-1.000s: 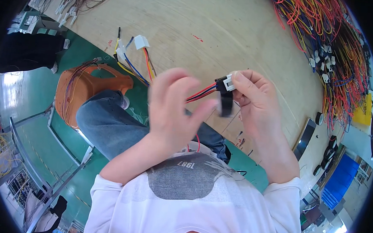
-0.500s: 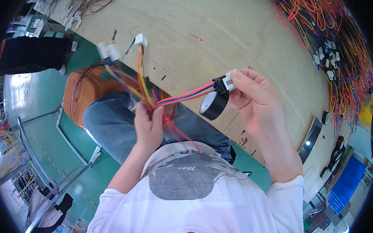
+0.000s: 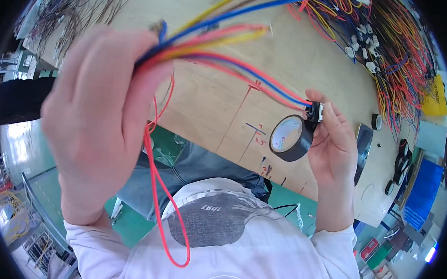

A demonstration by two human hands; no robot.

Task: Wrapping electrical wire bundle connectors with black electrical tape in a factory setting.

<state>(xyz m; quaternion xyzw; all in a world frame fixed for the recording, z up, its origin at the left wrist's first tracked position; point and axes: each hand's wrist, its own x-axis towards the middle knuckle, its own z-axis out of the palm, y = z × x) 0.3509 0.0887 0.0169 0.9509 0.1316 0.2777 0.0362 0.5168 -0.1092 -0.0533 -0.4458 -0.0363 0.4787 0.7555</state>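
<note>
Close to the camera, my left hand (image 3: pixel 96 102) is closed round a wire bundle (image 3: pixel 207 55) of red, blue and yellow strands. A long red loop (image 3: pixel 178 238) hangs below that fist, and other strands fan out past the top of the view. One branch stretches right to a white connector (image 3: pixel 320 112) wrapped in black at its wire end. My right hand (image 3: pixel 334 145) pinches this connector between thumb and fingers. Beside it, a roll of black tape (image 3: pixel 292 138) hangs against the connector's taped end, above the table's near part.
The wooden table (image 3: pixel 219 119) carries red and dark marks. Piled wires with white connectors (image 3: pixel 365 46) lie at the far right, brown wires (image 3: pixel 83 11) at the far left. A dark flat device (image 3: pixel 363 147) and several black tape rolls (image 3: pixel 403 164) are on the right.
My left hand has risen toward the camera and left with the wire bundle, drawing the branch longer. My right hand, the connector and the tape roll have shifted right and slightly down.
</note>
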